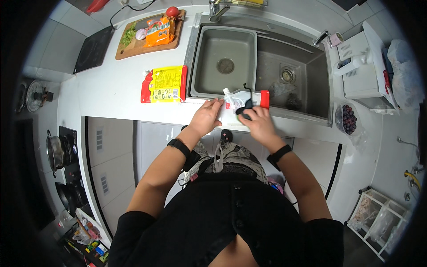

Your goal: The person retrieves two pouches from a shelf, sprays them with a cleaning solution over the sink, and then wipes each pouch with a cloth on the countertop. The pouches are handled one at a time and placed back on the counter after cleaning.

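In front of me a white spouted pouch (235, 99) with a red end lies flat on the sink's front rim and the counter edge. My left hand (205, 116) holds its left end down, fingers beside the white cap. A small black object with a cord loop (248, 104) is in my right hand (262, 125), pressed against the pouch's face; the fingers hide part of it, so its kind is unclear. To the left, a yellow and red spouted pouch (166, 83) rests on the white counter (113, 90).
A double-basin steel sink (257, 63) lies beyond the hands. At back left, a wooden cutting board (133, 51) bears a cleaver, tomato, onion, greens and orange packet. Grapes (349, 119) sit at right near a white bottle (350, 65). Pots (56, 150) stand at left.
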{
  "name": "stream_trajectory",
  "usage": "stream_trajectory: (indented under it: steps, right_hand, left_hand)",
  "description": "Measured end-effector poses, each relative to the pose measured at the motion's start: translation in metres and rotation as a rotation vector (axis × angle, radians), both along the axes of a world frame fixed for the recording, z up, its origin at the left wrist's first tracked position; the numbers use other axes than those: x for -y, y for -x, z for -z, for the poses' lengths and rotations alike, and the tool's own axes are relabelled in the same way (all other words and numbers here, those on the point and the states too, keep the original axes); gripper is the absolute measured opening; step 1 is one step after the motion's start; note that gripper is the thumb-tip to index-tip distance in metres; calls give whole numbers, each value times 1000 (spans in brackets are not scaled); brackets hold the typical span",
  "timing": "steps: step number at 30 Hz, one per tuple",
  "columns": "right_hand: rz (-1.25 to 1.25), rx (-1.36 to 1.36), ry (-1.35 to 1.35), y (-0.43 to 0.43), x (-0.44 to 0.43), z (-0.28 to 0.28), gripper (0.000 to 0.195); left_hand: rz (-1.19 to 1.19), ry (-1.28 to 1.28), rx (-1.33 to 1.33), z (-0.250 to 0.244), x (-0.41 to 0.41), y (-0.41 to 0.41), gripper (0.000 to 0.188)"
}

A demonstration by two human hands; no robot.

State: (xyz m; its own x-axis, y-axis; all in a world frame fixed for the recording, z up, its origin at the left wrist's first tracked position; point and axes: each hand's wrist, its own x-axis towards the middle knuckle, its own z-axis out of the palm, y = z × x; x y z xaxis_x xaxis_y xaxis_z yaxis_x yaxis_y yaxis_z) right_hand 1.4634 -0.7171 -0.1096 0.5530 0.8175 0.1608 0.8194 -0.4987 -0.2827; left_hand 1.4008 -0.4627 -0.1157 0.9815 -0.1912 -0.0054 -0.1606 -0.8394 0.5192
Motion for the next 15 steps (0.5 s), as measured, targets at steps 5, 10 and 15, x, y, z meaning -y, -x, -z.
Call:
stream_trajectory:
  steps: [5,10,15]
  right_hand:
    - [-133,15,-51,12,-32,3,35]
    - [-78,1,27,-7,14,-3,36]
    - [-103,-10,-35,5,-36,-1,39]
  left_hand:
    - [-13,-2,-26,-5,1,-1,84]
    - [-11,11,15,2,1,1,86]
    - [-16,16,-2,-1,2,0,86]
